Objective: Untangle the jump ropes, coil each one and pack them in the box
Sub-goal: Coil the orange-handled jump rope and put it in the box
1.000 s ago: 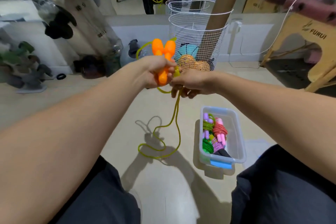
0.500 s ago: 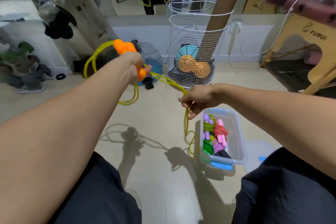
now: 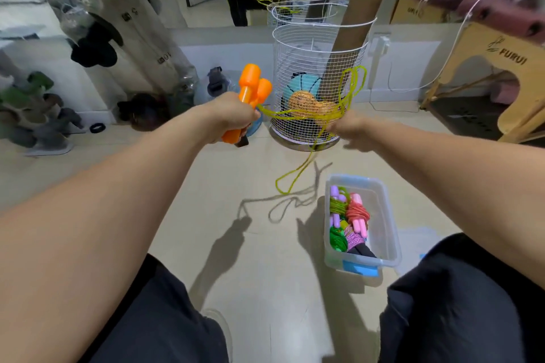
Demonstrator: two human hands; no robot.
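- Left hand (image 3: 236, 116), centre-left of frame, fingers clamped on both orange handles (image 3: 250, 88) of the yellow rope (image 3: 306, 116); it sits lower and further right than 0.5 s ago.
- Right hand (image 3: 349, 128), centre-right, fingers curled round the rope; it is higher now, level with the left.
- Rope runs between the hands in loops, one loop thrown up against the wire basket (image 3: 318, 47); before, the big loop hung off the left hand.
- A tail hangs below the right hand, ending just left of the box (image 3: 386, 215).
- Box on the floor, lower right, holding coiled ropes (image 3: 349, 221), unchanged.
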